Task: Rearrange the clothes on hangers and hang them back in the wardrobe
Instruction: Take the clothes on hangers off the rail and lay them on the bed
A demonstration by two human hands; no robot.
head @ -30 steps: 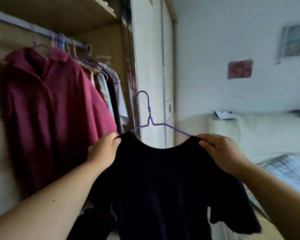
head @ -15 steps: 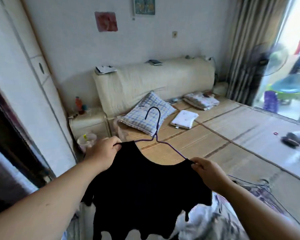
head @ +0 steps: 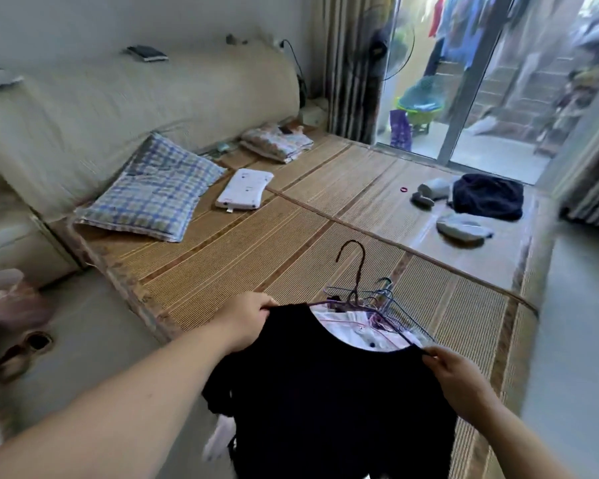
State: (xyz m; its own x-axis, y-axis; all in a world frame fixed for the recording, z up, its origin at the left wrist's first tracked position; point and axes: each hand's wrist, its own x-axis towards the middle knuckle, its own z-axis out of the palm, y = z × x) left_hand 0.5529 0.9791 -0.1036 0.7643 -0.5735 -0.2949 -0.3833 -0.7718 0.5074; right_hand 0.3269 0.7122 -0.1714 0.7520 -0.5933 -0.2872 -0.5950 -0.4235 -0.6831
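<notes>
Above woven bed mat (head: 256, 257), black top (head: 325, 392), glass door (head: 519, 98)

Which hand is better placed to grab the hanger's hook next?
Probably the left hand. It grips the black top at the shoulder nearer the hook of the hanger, while the right hand pinches the lower, farther shoulder.
</notes>
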